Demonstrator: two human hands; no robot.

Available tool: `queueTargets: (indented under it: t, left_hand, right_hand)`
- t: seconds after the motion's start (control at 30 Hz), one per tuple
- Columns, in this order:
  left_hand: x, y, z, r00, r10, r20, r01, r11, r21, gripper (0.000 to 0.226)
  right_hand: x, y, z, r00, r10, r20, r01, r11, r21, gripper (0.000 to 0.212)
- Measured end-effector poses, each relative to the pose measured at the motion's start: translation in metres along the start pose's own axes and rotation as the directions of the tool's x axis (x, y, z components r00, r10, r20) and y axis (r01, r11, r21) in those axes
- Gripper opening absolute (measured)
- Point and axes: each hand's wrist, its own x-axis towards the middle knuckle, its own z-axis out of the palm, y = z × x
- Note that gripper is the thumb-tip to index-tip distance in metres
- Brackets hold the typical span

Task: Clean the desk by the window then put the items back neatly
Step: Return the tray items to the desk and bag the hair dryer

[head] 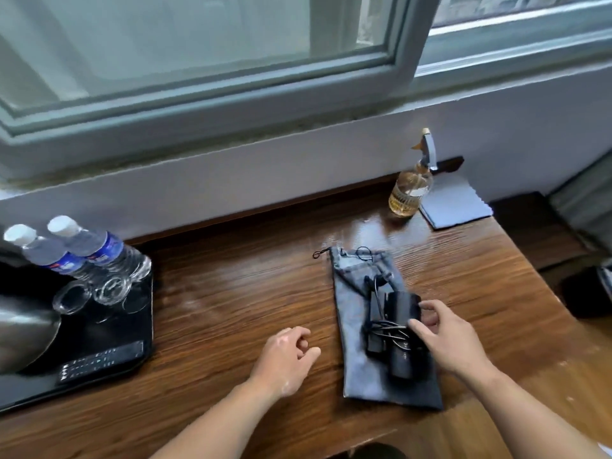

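Fingers (430, 306) of the right hand (453, 342) were curled over the top of a black hair dryer (402, 359), thumb on its near side and forefinger on its far side, so that they held the barrel between them. The hair dryer lay on a grey drawstring pouch (352, 309), its black cord looped loosely across the body (the folded handle lay alongside, toward the left). The pouch was spread flat on the wooden tabletop (231, 293), right of centre, with its drawstring mouth pointing toward the window (198, 61).

To the left of the pouch, and apart from it, the left hand (284, 356) was low over the tabletop with its fingers loosely curled, holding nothing; whether it touched the wood could not be told.

At the far right corner stood a spray bottle (410, 190) with amber liquid, and just beside it lay a folded grey cloth (453, 203). At the left edge sat a black tray (109, 329) carrying two water bottles (96, 246) with white caps, two clear glasses (111, 289) in front of them, a remote control (102, 359) along its near edge, and a shiny metal kettle (23, 326).
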Motion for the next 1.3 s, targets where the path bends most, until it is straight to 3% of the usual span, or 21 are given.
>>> queueTargets:
  t: [0.1,0.27,0.43,0.57,0.73,0.87,1.0,1.07,1.2,1.3]
  left_hand:
    - [0.02,0.046,0.025,0.997,0.029,0.065,-0.03,1.0,0.004,0.036]
    - [0.037,0.089,0.058,0.984,-0.044,0.173,0.052,0.998,-0.041,0.041]
    - [0.045,0.101,0.072,0.973,-0.111,0.203,0.122,0.992,-0.043,0.077]
    - [0.049,0.106,0.075,0.978,-0.104,0.181,0.129,0.983,-0.128,0.061]
    - [0.038,0.098,0.066,0.977,-0.15,0.152,0.189,0.94,-0.286,0.06]
    - [0.018,0.082,0.042,0.972,-0.226,0.07,0.233,0.866,-0.443,0.049]
    - [-0.006,0.055,0.013,0.937,-0.348,-0.034,0.271,0.783,-0.559,0.052]
    - [-0.017,0.036,0.002,0.912,-0.404,-0.072,0.284,0.747,-0.601,0.051]
    - [-0.035,-0.002,-0.009,0.854,-0.511,-0.097,0.323,0.669,-0.67,0.024]
    - [-0.044,-0.025,-0.01,0.818,-0.57,-0.08,0.339,0.589,-0.733,0.024]
  right_hand:
    - [0.001,0.016,0.007,0.997,0.079,0.027,-0.082,0.984,0.156,0.037]
    - [0.006,0.034,0.02,0.972,0.166,0.166,-0.21,0.932,0.295,0.039]
    - [0.008,0.043,0.026,0.961,0.166,0.222,-0.243,0.888,0.39,0.046]
    - [0.008,0.044,0.026,0.962,0.136,0.236,-0.229,0.873,0.43,0.046]
    - [0.006,0.027,0.014,0.973,0.042,0.226,-0.127,0.917,0.379,0.048]
    - [0.015,-0.014,0.015,0.961,-0.113,0.253,0.035,0.954,0.296,0.02]
    - [0.022,-0.069,0.038,0.913,-0.242,0.328,0.182,0.962,0.201,0.046]
    - [0.023,-0.092,0.055,0.877,-0.295,0.378,0.245,0.953,0.176,0.045]
    - [0.02,-0.128,0.094,0.793,-0.371,0.483,0.342,0.928,0.15,0.035]
    - [0.018,-0.148,0.12,0.74,-0.409,0.534,0.408,0.904,0.126,0.039]
